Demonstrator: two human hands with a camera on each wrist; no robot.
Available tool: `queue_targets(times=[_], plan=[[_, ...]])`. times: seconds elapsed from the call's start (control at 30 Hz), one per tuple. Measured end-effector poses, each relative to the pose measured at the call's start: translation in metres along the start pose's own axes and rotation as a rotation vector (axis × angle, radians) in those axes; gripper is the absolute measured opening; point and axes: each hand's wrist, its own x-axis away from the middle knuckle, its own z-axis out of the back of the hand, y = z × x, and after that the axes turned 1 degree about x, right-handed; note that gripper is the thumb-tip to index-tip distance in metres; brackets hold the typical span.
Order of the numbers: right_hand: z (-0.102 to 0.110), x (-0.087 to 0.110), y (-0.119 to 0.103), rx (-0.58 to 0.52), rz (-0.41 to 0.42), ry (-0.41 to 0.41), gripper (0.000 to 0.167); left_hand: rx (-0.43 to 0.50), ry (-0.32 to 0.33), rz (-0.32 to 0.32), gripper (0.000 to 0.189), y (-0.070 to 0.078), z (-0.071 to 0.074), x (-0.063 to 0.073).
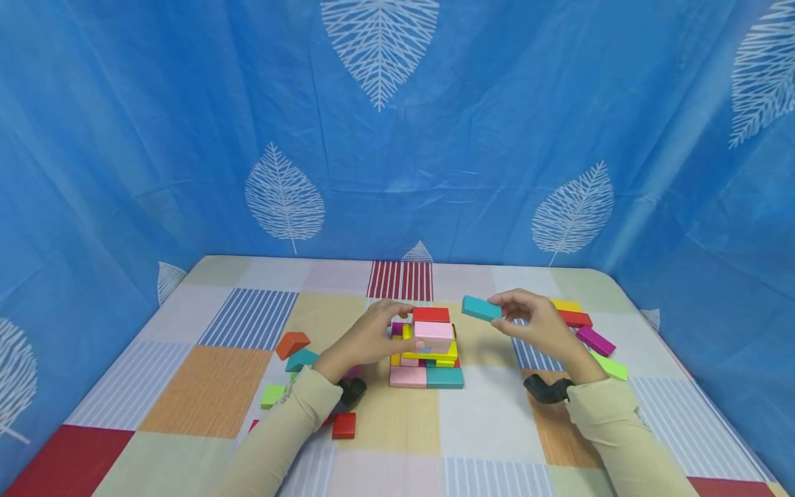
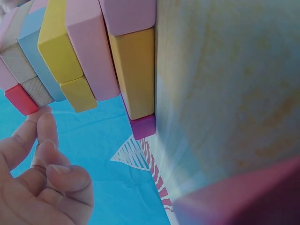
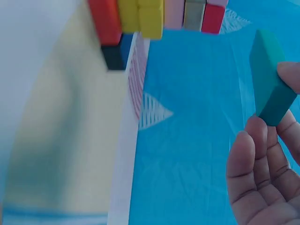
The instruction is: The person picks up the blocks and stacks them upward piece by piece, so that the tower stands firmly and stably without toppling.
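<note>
A stack of colored wooden blocks (image 1: 430,355) stands at the middle of the table, with a pink block (image 1: 433,334) and a red block (image 1: 431,315) at its top. Around the left side of this top part reaches my left hand (image 1: 371,336), thumb on the front of the pink block. Its fingertips (image 2: 43,111) are right at the red block's end in the left wrist view. To the right of the stack, my right hand (image 1: 535,324) pinches a teal rectangular block (image 1: 481,308) by its end, raised and tilted.
Left of the stack lie loose blocks, among them an orange one (image 1: 292,344), a green one (image 1: 273,395) and a red one (image 1: 344,426). Beyond the right hand are a purple block (image 1: 596,340) and a light green block (image 1: 610,366). A blue curtain (image 1: 397,172) surrounds the table.
</note>
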Motion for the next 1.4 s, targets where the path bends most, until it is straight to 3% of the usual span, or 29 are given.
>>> queue_targets(times=[0.37, 0.73, 1.13, 1.4], plan=[[-0.034, -0.031, -0.009, -0.058, 0.010, -0.082, 0.032, -0.003, -0.008, -0.005, 0.075, -0.002, 0.000, 0.000], [-0.047, -0.046, -0.014, -0.059, 0.017, -0.179, 0.034, 0.004, -0.019, -0.017, 0.075, -0.001, 0.002, 0.000], [-0.046, -0.046, -0.014, -0.060, 0.019, -0.184, 0.036, 0.004, -0.016, -0.033, 0.074, -0.001, 0.002, -0.001], [-0.023, -0.026, -0.007, -0.012, -0.039, -0.126, 0.031, -0.008, -0.006, -0.018, 0.071, -0.002, 0.000, -0.002]])
